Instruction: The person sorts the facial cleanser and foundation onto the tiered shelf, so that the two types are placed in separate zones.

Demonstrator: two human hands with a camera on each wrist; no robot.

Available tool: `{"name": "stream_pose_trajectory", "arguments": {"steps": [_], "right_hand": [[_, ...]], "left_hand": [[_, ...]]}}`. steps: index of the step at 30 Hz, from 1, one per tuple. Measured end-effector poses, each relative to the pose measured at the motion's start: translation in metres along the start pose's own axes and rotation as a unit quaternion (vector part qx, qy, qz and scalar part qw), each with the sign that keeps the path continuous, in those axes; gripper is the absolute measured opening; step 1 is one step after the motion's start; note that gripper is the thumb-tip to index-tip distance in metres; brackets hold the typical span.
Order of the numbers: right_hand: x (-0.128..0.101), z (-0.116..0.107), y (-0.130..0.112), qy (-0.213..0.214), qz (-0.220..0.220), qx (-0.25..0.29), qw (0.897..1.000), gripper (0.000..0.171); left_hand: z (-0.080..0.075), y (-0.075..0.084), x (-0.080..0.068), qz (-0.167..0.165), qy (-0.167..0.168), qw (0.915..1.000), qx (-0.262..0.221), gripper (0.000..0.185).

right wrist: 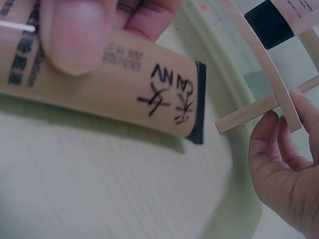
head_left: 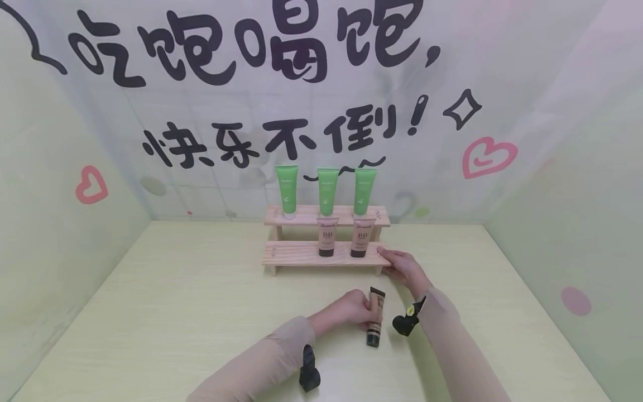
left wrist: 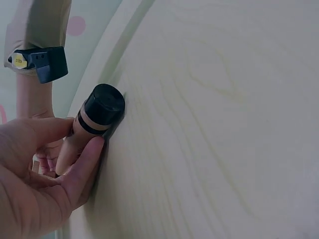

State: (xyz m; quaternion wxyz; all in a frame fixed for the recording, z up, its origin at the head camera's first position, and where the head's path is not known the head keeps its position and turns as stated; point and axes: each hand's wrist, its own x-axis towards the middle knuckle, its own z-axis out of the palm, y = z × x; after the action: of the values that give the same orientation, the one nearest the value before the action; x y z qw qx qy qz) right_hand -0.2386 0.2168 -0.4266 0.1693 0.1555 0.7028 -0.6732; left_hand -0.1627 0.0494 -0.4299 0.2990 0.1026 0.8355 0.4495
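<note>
My left hand (head_left: 355, 308) grips a tan cosmetic tube (head_left: 374, 330) low over the table in front of the rack. Its black cap (left wrist: 104, 104) points toward me, and in the right wrist view dark handwriting shows near the tube's flat black end (right wrist: 199, 102). With thumb above and fingers below, my right hand (head_left: 406, 271) holds the right end of the two-tier wooden rack (head_left: 293, 255). Two pinkish BB cream tubes (head_left: 327, 237) stand cap down on the lower tier, toward its right half. Along the upper tier stand three green tubes (head_left: 327, 191) with white caps.
The pale wood-grain table (head_left: 166, 312) runs back to a white wall sheet (head_left: 201, 106) with large black lettering and pink hearts. Side panels (head_left: 567, 234) close off left and right. Each wrist carries a black camera (head_left: 309, 371).
</note>
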Motion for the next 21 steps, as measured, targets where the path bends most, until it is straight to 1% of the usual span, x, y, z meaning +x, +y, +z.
{"name": "stream_pose_trajectory", "arguments": {"steps": [5,11,14,15,18,21], "right_hand": [[0.001,-0.001,0.003,-0.009,-0.009,-0.004,1.000,0.071],[0.008,-0.004,0.009,-0.033,-0.029,0.021,0.999,0.083],[0.009,-0.003,0.009,-0.025,-0.024,0.023,0.999,0.077],[0.007,-0.001,0.007,-0.015,-0.017,0.017,1.000,0.074],[0.004,0.001,0.003,-0.011,-0.008,0.023,1.000,0.067],[0.002,0.001,0.000,-0.009,0.002,0.036,0.999,0.066]], "left_hand": [[-0.002,-0.004,0.000,-0.005,-0.003,0.9995,-0.032,0.014],[-0.008,-0.006,-0.005,0.002,-0.014,0.9983,-0.057,0.020],[-0.015,-0.007,-0.009,0.011,-0.019,0.9977,-0.064,0.023],[-0.017,-0.007,-0.010,0.015,-0.019,0.9977,-0.063,0.024],[-0.026,-0.007,-0.014,0.025,-0.013,0.9979,-0.058,0.028],[-0.034,-0.007,-0.019,0.030,-0.006,0.9980,-0.054,0.032]]}}
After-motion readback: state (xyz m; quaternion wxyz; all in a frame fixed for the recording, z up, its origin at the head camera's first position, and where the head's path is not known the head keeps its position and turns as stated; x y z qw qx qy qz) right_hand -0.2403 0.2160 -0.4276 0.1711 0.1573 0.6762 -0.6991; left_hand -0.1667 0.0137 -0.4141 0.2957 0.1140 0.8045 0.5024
